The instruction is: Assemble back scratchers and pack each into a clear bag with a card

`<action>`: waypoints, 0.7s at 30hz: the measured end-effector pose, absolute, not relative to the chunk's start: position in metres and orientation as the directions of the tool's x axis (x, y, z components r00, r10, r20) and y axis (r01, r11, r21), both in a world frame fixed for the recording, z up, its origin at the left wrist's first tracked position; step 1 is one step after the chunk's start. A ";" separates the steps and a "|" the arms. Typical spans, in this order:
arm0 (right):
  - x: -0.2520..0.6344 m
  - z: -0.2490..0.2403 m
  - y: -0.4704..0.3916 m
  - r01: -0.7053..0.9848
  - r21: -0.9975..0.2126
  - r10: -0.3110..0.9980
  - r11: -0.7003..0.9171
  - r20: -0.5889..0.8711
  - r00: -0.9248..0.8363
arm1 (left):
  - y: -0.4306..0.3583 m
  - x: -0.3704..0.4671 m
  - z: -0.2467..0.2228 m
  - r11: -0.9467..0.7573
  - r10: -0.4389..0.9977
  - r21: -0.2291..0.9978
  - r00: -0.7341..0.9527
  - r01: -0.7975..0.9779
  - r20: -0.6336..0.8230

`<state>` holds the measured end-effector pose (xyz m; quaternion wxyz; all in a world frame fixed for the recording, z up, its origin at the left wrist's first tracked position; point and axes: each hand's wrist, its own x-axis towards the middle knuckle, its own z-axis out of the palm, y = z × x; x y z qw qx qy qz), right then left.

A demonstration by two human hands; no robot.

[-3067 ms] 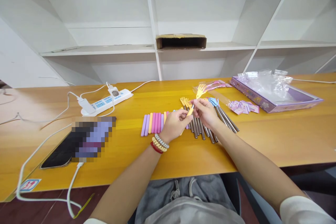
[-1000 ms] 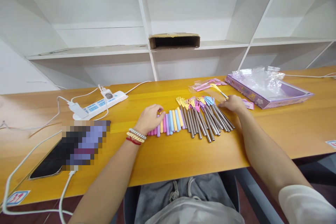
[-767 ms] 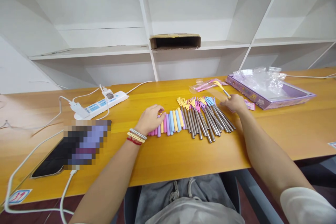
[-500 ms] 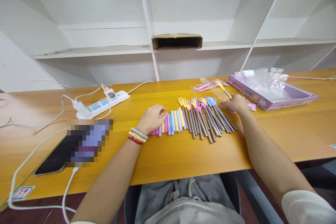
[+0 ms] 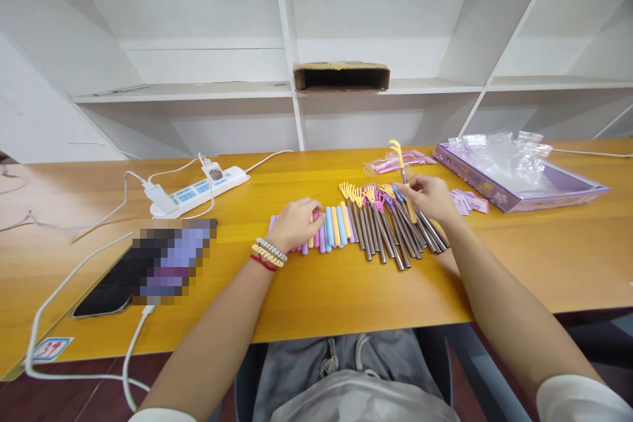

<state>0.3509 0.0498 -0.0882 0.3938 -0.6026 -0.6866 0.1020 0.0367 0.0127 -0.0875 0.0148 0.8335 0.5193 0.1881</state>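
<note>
My left hand [image 5: 298, 223] rests over a row of pastel plastic handles [image 5: 336, 225], its fingers loosely bent and thumb a little apart, gripping none that I can see. Part of the row is hidden beneath it. In my right hand [image 5: 429, 196] is a back scratcher [image 5: 397, 153] with a yellow claw end pointing up and a yellow handle reaching down. Below and left of that hand lie several metal rods with hand-shaped heads [image 5: 363, 194] in yellow, pink, purple and blue, fanned out beside the handles.
Pink items in clear wrap [image 5: 398, 162] lie behind the rods. On the right stand a purple box [image 5: 524, 201] of clear bags and small pink-purple cards [image 5: 469, 202]. A power strip [image 5: 198, 192], cables and a phone [image 5: 106, 283] occupy the left. White shelves rise behind.
My right hand has moved left and toward me, bringing the yellow back scratcher over the rods and more upright. My left hand stays on the handles, and the view has shifted slightly.
</note>
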 end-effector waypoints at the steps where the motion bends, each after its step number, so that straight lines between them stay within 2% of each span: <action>1: 0.344 -0.088 0.046 0.739 -0.605 0.911 0.297 0.411 -0.031 | 0.012 0.037 -0.088 -0.461 0.871 0.220 0.390 0.860 0.300; 4: 0.331 -0.088 0.038 0.725 -0.586 0.910 0.362 0.392 -0.137 | 0.011 0.039 -0.087 -0.461 0.871 0.227 0.389 0.858 0.301; 7: 0.328 -0.088 0.036 0.741 -0.572 0.904 0.353 0.413 -0.112 | 0.012 0.038 -0.088 -0.464 0.870 0.224 0.393 0.857 0.296; 10: 0.326 -0.089 0.035 0.684 -0.655 0.928 0.319 0.363 -0.085 | 0.012 0.038 -0.088 -0.466 0.869 0.229 0.394 0.855 0.300; 12: 0.320 -0.090 0.033 0.550 -0.772 0.944 0.318 0.311 -0.109 | 0.011 0.039 -0.088 -0.471 0.866 0.247 0.391 0.847 0.310; 15: 0.303 -0.092 0.024 0.221 -0.930 0.951 0.292 0.259 -0.168 | 0.005 0.046 -0.086 -0.526 0.837 0.284 0.427 0.802 0.343; 18: 0.283 -0.096 0.013 -0.046 -0.979 0.944 0.201 0.205 -0.258 | -0.006 0.060 -0.086 -0.632 0.765 0.298 0.514 0.715 0.387; 21: 0.271 -0.100 0.005 -0.173 -0.977 0.927 0.128 0.180 -0.329 | -0.015 0.074 -0.089 -0.682 0.721 0.292 0.549 0.671 0.423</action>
